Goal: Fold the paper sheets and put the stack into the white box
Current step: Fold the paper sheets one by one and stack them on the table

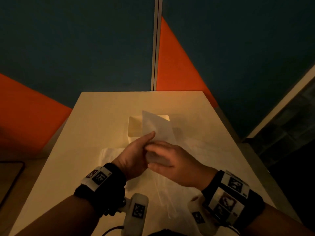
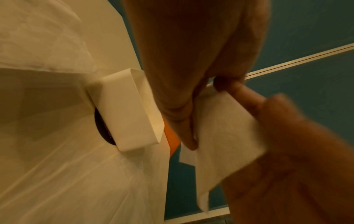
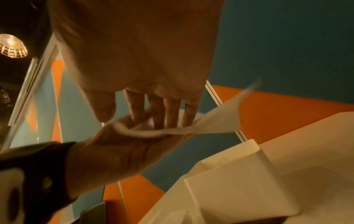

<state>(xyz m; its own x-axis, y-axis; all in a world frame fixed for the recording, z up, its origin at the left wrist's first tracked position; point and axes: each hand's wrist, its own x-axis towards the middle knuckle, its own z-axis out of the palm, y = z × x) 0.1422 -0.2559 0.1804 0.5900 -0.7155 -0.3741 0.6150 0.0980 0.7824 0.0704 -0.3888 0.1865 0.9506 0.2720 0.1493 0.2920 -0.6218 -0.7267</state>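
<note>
Both hands hold a folded white paper (image 1: 157, 127) in the air above the table, just in front of the white box (image 1: 134, 127). My left hand (image 1: 148, 139) has its thumb on the near face of the paper and its fingers behind it. My right hand (image 1: 152, 155) grips the paper's lower part from the right. In the left wrist view the left fingers (image 2: 184, 121) lie along the paper (image 2: 226, 136), with the box (image 2: 126, 110) open-topped to the left. In the right wrist view the right fingers (image 3: 168, 112) press the paper (image 3: 216, 121) against the left hand (image 3: 124, 151).
Thin white sheets (image 1: 110, 155) lie flat on the cream table (image 1: 95, 116) under and to the right of the hands. Blue and orange partition walls (image 1: 76, 48) stand behind the table. A dark tray-like object (image 1: 10, 174) sits off the left side.
</note>
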